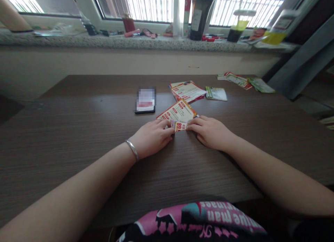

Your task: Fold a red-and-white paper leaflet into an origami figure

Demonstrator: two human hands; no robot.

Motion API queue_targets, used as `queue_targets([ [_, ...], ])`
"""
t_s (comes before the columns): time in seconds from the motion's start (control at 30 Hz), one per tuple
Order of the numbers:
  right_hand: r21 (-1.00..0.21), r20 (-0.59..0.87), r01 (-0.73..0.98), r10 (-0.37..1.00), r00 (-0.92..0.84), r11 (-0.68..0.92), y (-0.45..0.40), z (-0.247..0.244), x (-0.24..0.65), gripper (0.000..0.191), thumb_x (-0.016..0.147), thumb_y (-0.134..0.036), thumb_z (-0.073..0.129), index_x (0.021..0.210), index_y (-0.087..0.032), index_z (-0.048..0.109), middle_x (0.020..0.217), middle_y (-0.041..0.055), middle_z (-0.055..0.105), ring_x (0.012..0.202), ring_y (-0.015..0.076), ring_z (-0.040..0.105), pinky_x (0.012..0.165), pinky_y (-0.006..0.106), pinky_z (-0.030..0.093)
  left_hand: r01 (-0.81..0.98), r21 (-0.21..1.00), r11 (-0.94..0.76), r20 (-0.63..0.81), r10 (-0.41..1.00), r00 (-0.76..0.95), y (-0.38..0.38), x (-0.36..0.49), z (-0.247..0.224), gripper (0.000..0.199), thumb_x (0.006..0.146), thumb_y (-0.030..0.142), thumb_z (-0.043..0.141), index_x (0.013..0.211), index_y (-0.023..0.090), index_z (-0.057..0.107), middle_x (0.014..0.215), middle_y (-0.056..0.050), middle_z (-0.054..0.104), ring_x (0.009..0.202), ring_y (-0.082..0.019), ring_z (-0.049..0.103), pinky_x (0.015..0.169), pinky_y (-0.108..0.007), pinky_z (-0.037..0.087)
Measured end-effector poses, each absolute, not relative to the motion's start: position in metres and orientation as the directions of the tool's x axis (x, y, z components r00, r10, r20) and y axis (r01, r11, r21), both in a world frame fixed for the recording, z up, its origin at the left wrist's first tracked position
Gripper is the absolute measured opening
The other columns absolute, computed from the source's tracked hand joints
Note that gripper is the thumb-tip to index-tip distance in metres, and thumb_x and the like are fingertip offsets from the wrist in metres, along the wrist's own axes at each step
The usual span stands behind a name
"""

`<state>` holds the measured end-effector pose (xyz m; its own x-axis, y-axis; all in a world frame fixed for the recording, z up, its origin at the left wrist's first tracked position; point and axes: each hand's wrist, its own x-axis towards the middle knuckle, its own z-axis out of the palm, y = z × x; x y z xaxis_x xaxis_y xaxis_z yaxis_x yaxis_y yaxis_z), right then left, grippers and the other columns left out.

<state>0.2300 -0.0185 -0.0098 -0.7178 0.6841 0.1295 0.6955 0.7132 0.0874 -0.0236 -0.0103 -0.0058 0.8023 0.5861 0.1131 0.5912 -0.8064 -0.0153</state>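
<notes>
A printed leaflet (pixel 179 111) with red and orange borders lies on the dark wooden table, its near edge folded up to show a strip with red digits. My left hand (pixel 152 137), with a silver bangle at the wrist, pinches the left end of that folded edge. At the right end, the fingers of my right hand (pixel 210 130) are closed on the same leaflet. Just beyond it is a pile of similar leaflets (pixel 188 91), touching or nearly touching its far corner.
A phone-like item (pixel 145 100), pixelated, lies left of the leaflets. Small green-and-white cards (pixel 216 93) sit right of the pile, and more papers (pixel 238 80) lie at the far right. Bottles, including a dark one (pixel 199 19), line the stone windowsill (pixel 156 43) behind.
</notes>
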Motion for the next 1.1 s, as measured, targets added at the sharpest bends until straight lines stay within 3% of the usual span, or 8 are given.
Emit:
queue_targets([
  [0.23,0.049,0.112,0.8,0.792,-0.6,0.599,-0.016,-0.001,0.243,0.028,0.086,-0.016,0.046,0.099,-0.022,0.07,0.108,0.0057,0.068,0.1,0.0216,0.06,0.082,0.032,0.047,0.581,-0.054,-0.812,0.087,0.576,0.813,-0.01,-0.024,-0.003,0.021,0.091,0.025,0.05,0.107,0.017,0.061,0.12,-0.012,0.057,0.11,-0.025,0.057,0.095,-0.041,0.049],
  [0.4,0.11,0.1,0.873,0.868,-0.486,0.476,-0.013,0.001,0.247,0.028,0.087,-0.018,0.042,0.083,-0.021,0.07,0.098,0.0053,0.07,0.09,0.0199,0.063,0.067,0.029,0.045,0.597,-0.086,-0.798,0.036,0.596,0.802,-0.009,-0.024,0.001,0.021,0.091,0.026,0.048,0.101,0.014,0.062,0.111,-0.012,0.062,0.098,-0.024,0.061,0.09,-0.039,0.051],
  [0.5,0.138,0.112,0.899,0.895,-0.432,0.416,-0.01,0.001,0.251,0.03,0.088,-0.021,0.042,0.08,-0.021,0.07,0.092,0.0051,0.071,0.085,0.0203,0.064,0.059,0.029,0.041,0.606,-0.089,-0.79,0.063,0.603,0.795,-0.01,-0.023,0.0,0.025,0.092,0.028,0.047,0.109,0.015,0.061,0.112,-0.012,0.062,0.101,-0.025,0.06,0.09,-0.039,0.051],
  [0.6,0.076,0.154,0.928,0.916,-0.371,0.364,-0.008,-0.003,0.254,0.026,0.086,-0.021,0.044,0.081,-0.023,0.07,0.089,0.0034,0.071,0.084,0.0211,0.064,0.059,0.029,0.04,0.601,-0.095,-0.793,0.095,0.594,0.799,-0.011,-0.024,-0.002,0.034,0.093,0.031,0.048,0.124,0.02,0.056,0.114,-0.011,0.061,0.106,-0.026,0.059,0.092,-0.042,0.05],
  [0.7,-0.063,0.24,0.946,0.925,-0.296,0.319,-0.007,-0.008,0.255,0.023,0.083,-0.018,0.046,0.091,-0.025,0.068,0.092,0.0017,0.071,0.083,0.0207,0.065,0.062,0.03,0.044,0.6,-0.1,-0.794,0.09,0.593,0.8,-0.012,-0.025,-0.002,0.036,0.092,0.032,0.051,0.127,0.024,0.055,0.116,-0.01,0.06,0.107,-0.026,0.059,0.092,-0.043,0.05],
  [0.83,-0.167,0.365,0.875,0.853,-0.374,0.455,-0.007,-0.013,0.253,0.03,0.083,-0.015,0.048,0.107,-0.02,0.064,0.104,0.0059,0.068,0.093,0.0213,0.063,0.079,0.034,0.049,0.606,-0.072,-0.792,0.076,0.601,0.795,-0.012,-0.025,-0.002,0.027,0.093,0.031,0.049,0.115,0.02,0.061,0.122,-0.011,0.058,0.11,-0.025,0.058,0.094,-0.041,0.049],
  [0.97,-0.151,0.446,0.743,0.716,-0.537,0.652,-0.008,-0.012,0.249,0.031,0.085,-0.014,0.051,0.112,-0.019,0.064,0.115,0.0094,0.064,0.108,0.0232,0.057,0.093,0.04,0.047,0.606,-0.058,-0.794,0.117,0.597,0.794,-0.01,-0.024,-0.005,0.023,0.092,0.03,0.05,0.106,0.016,0.062,0.126,-0.011,0.058,0.113,-0.026,0.057,0.098,-0.042,0.047],
  [1.1,-0.13,0.468,0.639,0.615,-0.634,0.758,-0.009,-0.011,0.246,0.029,0.088,-0.017,0.051,0.114,-0.022,0.064,0.12,0.0084,0.063,0.112,0.0231,0.055,0.098,0.045,0.045,0.6,-0.064,-0.797,0.16,0.585,0.795,-0.008,-0.023,-0.005,0.025,0.095,0.031,0.046,0.106,0.016,0.063,0.118,-0.01,0.064,0.111,-0.025,0.058,0.101,-0.043,0.044],
])
